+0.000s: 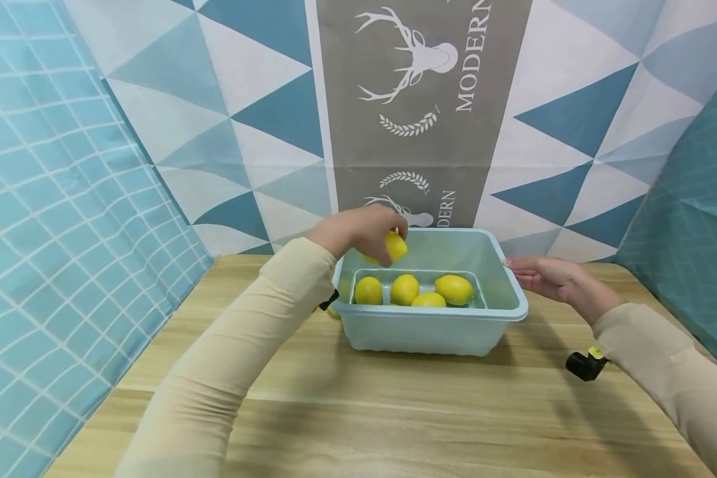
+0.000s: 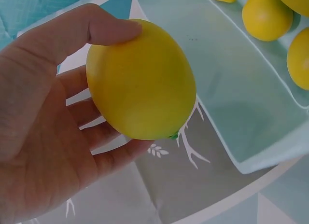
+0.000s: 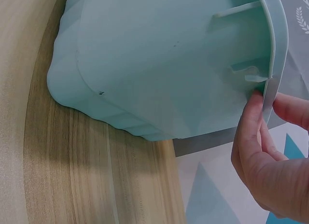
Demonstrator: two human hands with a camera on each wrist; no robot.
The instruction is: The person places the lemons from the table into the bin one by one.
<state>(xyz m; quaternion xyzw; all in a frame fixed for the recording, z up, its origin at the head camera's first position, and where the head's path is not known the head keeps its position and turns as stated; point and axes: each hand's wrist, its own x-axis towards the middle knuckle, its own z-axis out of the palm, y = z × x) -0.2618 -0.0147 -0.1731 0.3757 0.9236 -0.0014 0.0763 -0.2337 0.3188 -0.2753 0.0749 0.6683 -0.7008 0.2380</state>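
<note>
My left hand (image 1: 366, 229) grips a yellow lemon (image 2: 142, 84) over the left side of a pale blue-green plastic bin (image 1: 424, 334). In the left wrist view the thumb lies across the lemon's top and the fingers curl beneath it; a small green tip shows at one end. Several lemons (image 1: 454, 290) lie on the bin's floor. At the bin's right side, my right hand (image 1: 544, 275) pinches the rim (image 3: 276, 35), its thumb on one face and its fingers under the lip in the right wrist view.
The bin stands on a wood-grain table (image 1: 394, 411), near a patterned backdrop (image 1: 275, 99). Part of a yellow object (image 1: 333, 313) peeks out beside the bin's left end, mostly hidden by my left wrist. A blue tiled sheet (image 1: 48, 219) borders the left.
</note>
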